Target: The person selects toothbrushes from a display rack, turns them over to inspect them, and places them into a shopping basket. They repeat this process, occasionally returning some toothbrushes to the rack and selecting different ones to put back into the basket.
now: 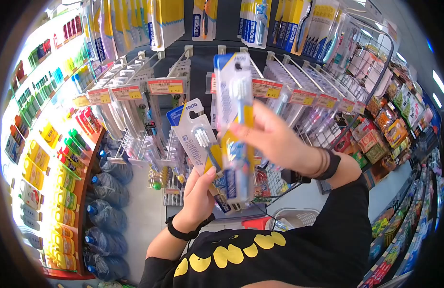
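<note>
My right hand [272,137] grips a packaged toothbrush [234,91] in a blue, yellow and clear blister pack, held upright and slightly blurred. Lower and to its left, my left hand [199,194] pinches a second toothbrush pack [195,137], white and blue with "FROG" printed at its top. This one leans to the left, and its lower part is partly covered by the pack in my right hand. Both packs are in front of hooks of hanging toothbrushes [181,77], with red-and-yellow price tags [165,87] along the hook ends.
More toothbrush packs [166,24] hang along the top. Large water bottles [109,187] stand on the floor at left, beside shelves of yellow bottles [37,153]. A wire rack [388,48] juts out at right, near packaged snacks [395,127]. A shopping basket [299,217] is below my hands.
</note>
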A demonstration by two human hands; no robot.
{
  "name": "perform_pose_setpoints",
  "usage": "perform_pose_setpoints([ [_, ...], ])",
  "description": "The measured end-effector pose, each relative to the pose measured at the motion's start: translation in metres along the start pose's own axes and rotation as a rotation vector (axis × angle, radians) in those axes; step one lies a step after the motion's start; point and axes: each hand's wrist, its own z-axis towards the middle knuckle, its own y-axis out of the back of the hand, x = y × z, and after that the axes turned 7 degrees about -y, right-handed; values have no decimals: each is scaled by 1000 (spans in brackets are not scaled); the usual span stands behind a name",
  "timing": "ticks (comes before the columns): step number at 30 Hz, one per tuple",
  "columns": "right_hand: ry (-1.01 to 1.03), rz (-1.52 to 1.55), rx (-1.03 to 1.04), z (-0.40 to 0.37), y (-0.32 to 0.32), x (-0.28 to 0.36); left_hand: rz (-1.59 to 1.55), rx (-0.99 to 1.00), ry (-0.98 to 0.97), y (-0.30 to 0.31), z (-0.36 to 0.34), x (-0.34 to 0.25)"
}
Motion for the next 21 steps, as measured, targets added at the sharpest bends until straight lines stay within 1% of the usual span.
perform_pose_setpoints([
  [1,35,-27,-53,4,7,6,1,-2,-4,-1,0,-3],
  [3,17,77,-106,13,18,36,92,121,-15,-4,2,-8],
  [4,84,66,-151,18,24,48,69,123,-8,-5,3,-9],
  [5,92,59,-154,29,34,54,68,132,-13,-6,2,-10],
  [8,218,-32,-272,67,73,78,53,4,2,-8,0,-9],
  [9,246,-74,-293,84,85,78,53,39,-6,-10,1,-9],
  [11,259,-105,-372,111,104,88,52,28,15,-9,0,-10],
  [12,272,-125,-434,123,111,93,-6,80,19,-5,0,-8],
  [13,283,-128,-443,132,117,99,-3,94,17,-5,2,-9],
  [16,381,-159,-595,145,126,113,32,104,30,-11,3,-15],
  [17,382,-159,-595,148,129,114,80,79,22,-16,5,-21],
  [19,329,-66,-682,159,143,109,129,49,13,-24,9,-33],
  [20,375,-139,-723,169,152,104,141,68,15,-25,13,-40],
  [21,374,-137,-722,173,165,97,153,88,17,-27,19,-46],
])
